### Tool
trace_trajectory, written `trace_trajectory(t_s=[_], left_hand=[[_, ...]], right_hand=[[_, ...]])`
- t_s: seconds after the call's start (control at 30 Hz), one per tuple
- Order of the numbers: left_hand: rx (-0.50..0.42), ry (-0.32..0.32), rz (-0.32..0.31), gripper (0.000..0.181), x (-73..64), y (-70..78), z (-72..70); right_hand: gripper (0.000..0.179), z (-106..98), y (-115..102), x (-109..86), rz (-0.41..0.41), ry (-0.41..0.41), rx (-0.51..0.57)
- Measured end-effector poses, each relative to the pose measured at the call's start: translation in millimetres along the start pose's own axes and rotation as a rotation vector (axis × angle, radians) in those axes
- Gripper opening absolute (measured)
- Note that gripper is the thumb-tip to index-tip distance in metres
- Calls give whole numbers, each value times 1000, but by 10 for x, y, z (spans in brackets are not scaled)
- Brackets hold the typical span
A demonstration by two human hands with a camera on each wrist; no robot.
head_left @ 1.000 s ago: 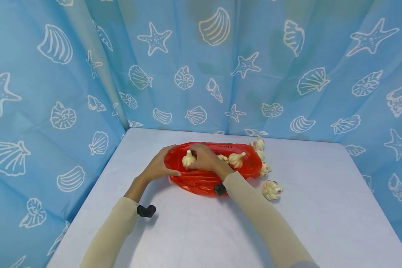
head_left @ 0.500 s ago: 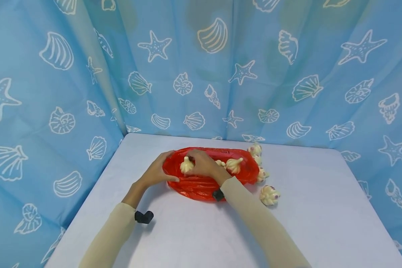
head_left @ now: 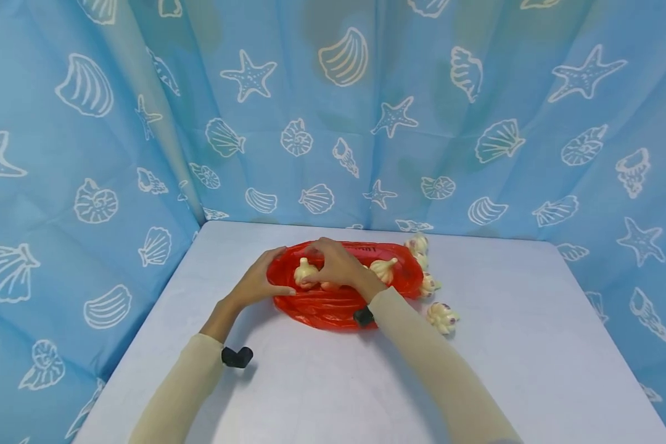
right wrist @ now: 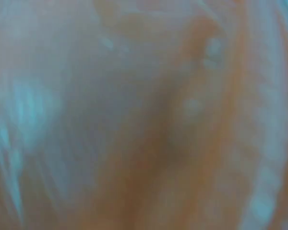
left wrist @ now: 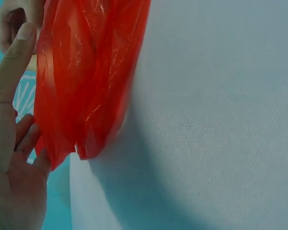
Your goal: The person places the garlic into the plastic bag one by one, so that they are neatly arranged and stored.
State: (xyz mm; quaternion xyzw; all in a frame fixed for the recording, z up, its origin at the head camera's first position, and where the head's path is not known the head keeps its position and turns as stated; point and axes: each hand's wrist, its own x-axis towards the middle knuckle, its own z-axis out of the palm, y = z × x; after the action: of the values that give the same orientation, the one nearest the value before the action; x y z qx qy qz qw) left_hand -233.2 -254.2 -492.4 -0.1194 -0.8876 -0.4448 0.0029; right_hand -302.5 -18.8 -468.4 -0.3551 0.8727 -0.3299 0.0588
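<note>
A red plastic bag (head_left: 327,308) lies with its wide mouth up, garlic bulbs inside. My left hand (head_left: 258,283) holds its left end, the thumb along the front rim. In the left wrist view, curved fingers (left wrist: 26,134) meet the bag's edge. My right hand (head_left: 338,265) hovers over the mouth, its thumb and forefinger spread around a garlic bulb (head_left: 305,272) at the left end. Beneath its palm shows part of another bulb (head_left: 330,286); a third bulb (head_left: 384,269) sits toward the right. The right wrist view is a blur.
Several garlic bulbs lie outside the bag on the right: one nearest bulb (head_left: 442,317) apart, others (head_left: 417,243) along its right end. The white table (head_left: 322,388) stands before a blue curtain (head_left: 288,166) with shell prints.
My right thumb and forefinger have spread from the left garlic bulb, and the hand has risen slightly. My left hand keeps its place at the bag. The head view has shifted a little.
</note>
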Motion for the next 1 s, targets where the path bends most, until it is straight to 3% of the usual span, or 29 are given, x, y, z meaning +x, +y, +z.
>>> trace_trajectory(t_s=[0.2, 0.43, 0.73, 1.0], left_hand=[[13, 6, -14, 105, 17, 17, 0], [9, -17, -35, 103, 30, 19, 64], [25, -15, -40, 101, 32, 36, 85], [44, -22, -44, 104, 36, 46, 97]], right_hand=[[71, -277, -21, -53, -10, 38, 33], [63, -636, 134, -212, -58, 131, 18], [60, -1048, 403, -442, 41, 269, 31], [53, -1243, 706, -685, 154, 377, 70]])
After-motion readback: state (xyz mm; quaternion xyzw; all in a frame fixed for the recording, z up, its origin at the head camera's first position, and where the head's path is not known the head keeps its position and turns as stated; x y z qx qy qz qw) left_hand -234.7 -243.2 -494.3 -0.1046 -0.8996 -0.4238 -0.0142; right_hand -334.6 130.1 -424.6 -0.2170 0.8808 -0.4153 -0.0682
